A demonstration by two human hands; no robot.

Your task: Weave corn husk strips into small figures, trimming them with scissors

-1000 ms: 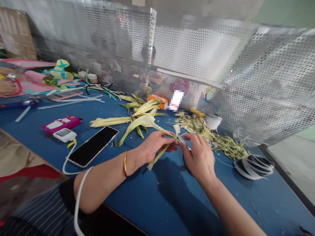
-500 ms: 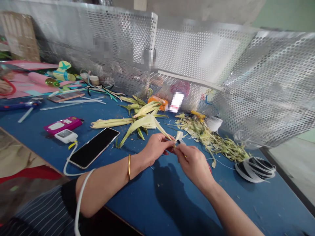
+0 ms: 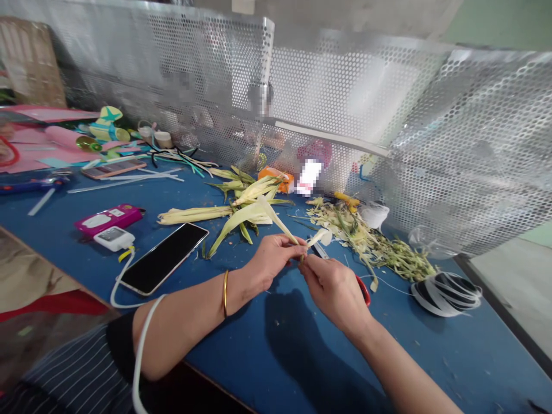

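Note:
My left hand [image 3: 276,257] is closed in a pinch on a pale corn husk [image 3: 276,217]. From the fingers the husk rises, folds over and trails left across other husks. Close against it, my right hand [image 3: 334,284] pinches the husk's lower end, and a short white flap curls up between the two hands. A metal blade [image 3: 318,247] shows just beyond my right fingers, and a red handle [image 3: 364,291] at the outer side of that hand. Whether the hand holds this tool or it lies on the table is hidden.
More corn husks [image 3: 194,214] lie ahead-left, and a heap of trimmings [image 3: 366,238] ahead-right. A white strip roll [image 3: 446,294] is at right. To the left are a black-screened phone [image 3: 166,259], a magenta device [image 3: 110,218] and a white cable [image 3: 140,351]. A perforated metal barrier [image 3: 328,86] stands behind.
My right fingers have shifted slightly down and left on the husk. The white flap now stretches further right, and more of the blade and red handle shows.

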